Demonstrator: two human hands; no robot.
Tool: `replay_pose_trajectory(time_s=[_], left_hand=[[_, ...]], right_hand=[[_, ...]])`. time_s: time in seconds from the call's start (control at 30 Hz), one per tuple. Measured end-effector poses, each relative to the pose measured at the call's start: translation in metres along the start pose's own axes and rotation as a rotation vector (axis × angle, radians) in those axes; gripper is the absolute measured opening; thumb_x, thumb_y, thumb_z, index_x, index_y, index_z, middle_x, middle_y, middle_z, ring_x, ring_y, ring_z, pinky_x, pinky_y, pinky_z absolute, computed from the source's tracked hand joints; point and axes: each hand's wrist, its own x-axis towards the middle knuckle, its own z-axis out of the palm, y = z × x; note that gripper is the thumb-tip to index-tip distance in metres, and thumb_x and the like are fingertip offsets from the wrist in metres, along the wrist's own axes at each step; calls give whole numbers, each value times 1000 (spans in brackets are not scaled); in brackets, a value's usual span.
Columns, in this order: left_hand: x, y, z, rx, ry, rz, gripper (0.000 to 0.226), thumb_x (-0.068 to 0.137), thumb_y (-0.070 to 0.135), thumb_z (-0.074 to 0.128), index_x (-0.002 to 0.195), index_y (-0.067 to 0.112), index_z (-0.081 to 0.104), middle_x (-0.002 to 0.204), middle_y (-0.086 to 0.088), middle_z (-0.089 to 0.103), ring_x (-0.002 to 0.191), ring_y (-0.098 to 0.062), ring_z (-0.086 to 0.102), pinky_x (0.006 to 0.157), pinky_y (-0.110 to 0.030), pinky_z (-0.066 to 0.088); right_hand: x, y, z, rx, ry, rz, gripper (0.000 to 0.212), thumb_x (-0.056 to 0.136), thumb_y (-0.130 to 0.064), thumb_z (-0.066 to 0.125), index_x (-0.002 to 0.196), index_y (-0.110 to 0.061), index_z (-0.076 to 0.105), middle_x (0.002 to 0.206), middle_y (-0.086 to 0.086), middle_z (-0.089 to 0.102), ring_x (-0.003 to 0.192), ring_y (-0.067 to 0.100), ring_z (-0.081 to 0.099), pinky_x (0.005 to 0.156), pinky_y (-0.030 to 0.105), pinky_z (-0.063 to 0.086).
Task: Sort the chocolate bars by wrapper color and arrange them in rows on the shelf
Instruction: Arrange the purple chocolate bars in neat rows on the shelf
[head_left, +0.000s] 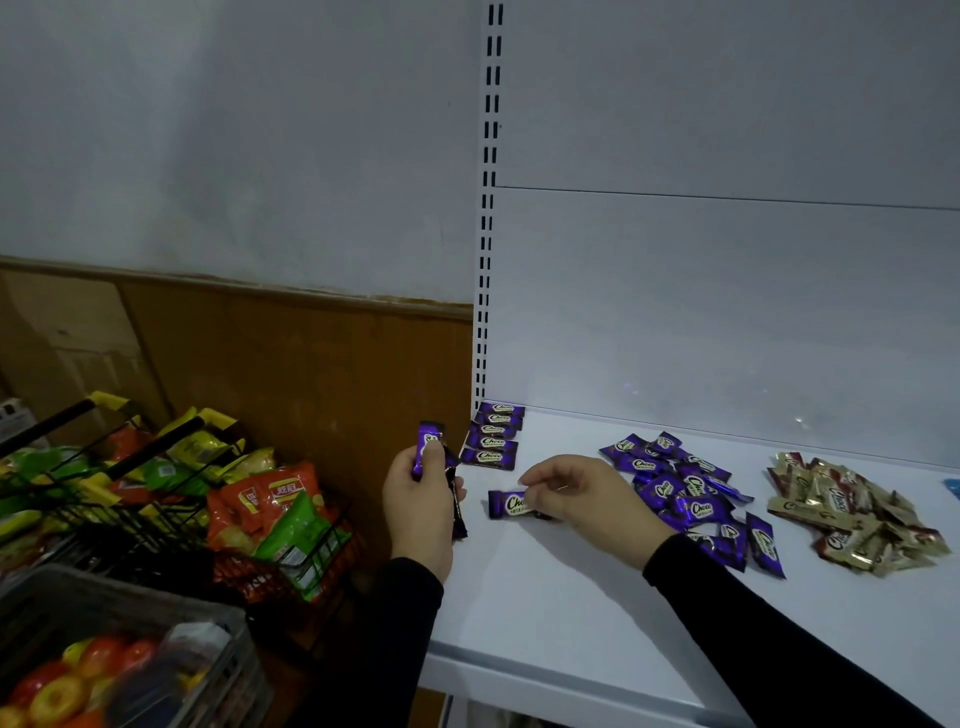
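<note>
White shelf (571, 597), right hand (587, 493) pinching purple bar (508, 503) lying crosswise, left hand (421, 499) gripping upright purple bars (429, 447)

I have one view only, from the camera on my head, so nothing overlaps with another view. It looks forward and down at a white metal shelf (545, 613), close, within arm's reach. The shelf fills 3 to 6 o'clock, its white slotted upright (488, 208) stands near 12, and black wire baskets of snack bags (171, 509) sit at 8.
</note>
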Motion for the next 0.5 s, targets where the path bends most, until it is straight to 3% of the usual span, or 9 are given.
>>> replay_pose_trajectory(time_s=[0.07, 0.13, 0.2, 0.33, 0.5], left_hand=[[-1, 0, 0, 8, 1, 6, 14, 103, 30, 52, 104, 19, 60, 95, -4, 64, 78, -18, 62, 58, -25, 50], [-2, 1, 0, 17, 9, 14, 14, 103, 31, 52, 105, 19, 59, 95, -3, 64, 78, -18, 62, 60, -26, 51], [-2, 1, 0, 16, 13, 22, 13, 103, 30, 52, 103, 20, 59, 94, -3, 64, 77, -18, 62, 61, -26, 52], [-1, 1, -2, 26, 33, 26, 14, 103, 33, 52, 94, 24, 59, 89, -2, 65, 73, -16, 62, 60, -27, 51], [2, -1, -4, 24, 66, 22, 21, 103, 37, 51, 110, 19, 61, 98, -11, 67, 75, -15, 63, 56, -27, 48]], right_hand=[[1, 6, 5, -105, 20, -12, 8, 87, -16, 71, 86, -24, 73, 80, -7, 72, 70, 4, 64, 75, 19, 51], [3, 9, 9, -295, 58, -67, 3, 88, -25, 70, 89, -25, 73, 82, -13, 68, 76, -1, 61, 72, 7, 43], [3, 9, 8, -402, 101, -120, 7, 89, -32, 69, 92, -27, 72, 89, -14, 64, 86, -2, 58, 72, 3, 37], [-2, 11, 8, -489, 53, -157, 6, 86, -30, 69, 91, -29, 72, 93, -10, 65, 90, 1, 55, 74, 6, 37], [4, 10, 18, -480, 83, -147, 6, 84, -27, 67, 85, -29, 73, 87, -10, 63, 85, 2, 55, 70, 8, 39]])
